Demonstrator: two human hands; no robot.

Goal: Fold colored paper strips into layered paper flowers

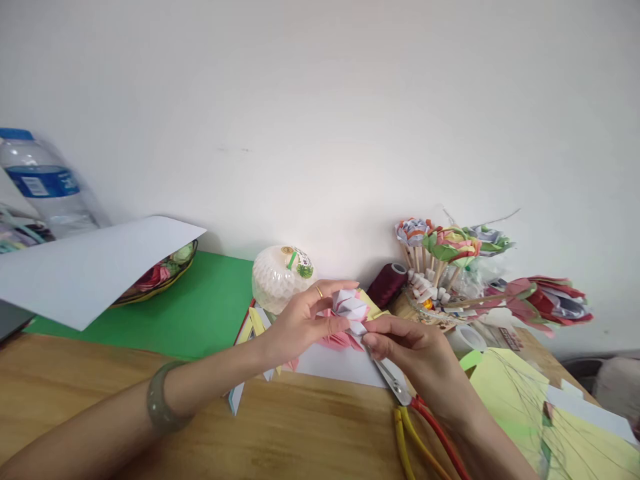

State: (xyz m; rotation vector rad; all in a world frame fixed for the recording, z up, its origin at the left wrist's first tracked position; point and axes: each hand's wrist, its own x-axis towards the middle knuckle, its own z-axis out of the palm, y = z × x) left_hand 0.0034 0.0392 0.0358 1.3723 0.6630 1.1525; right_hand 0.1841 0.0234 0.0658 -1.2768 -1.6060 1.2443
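Between my two hands is a folded paper flower [350, 305] with white and pink petals. My left hand [305, 313], with a ring on one finger, is closed around its left side, thumb in front. At the lower right, the thumb and forefinger of my right hand [407, 343] pinch a white petal of the same flower. Pink folded paper [340, 340] shows just below the flower; whether it is joined to it I cannot tell. Under my right hand lie scissors [397, 387] with red and yellow handles, their tips partly hidden.
Yellow and white folded strips [257, 323] lie left of the flower. Behind stand a white textured container [277, 280], a dark thread spool [387, 285] and finished paper flowers [453, 243]. Green card [215, 300] and a water bottle [43, 183] are left; yellow paper [515, 387] with thin wires is right.
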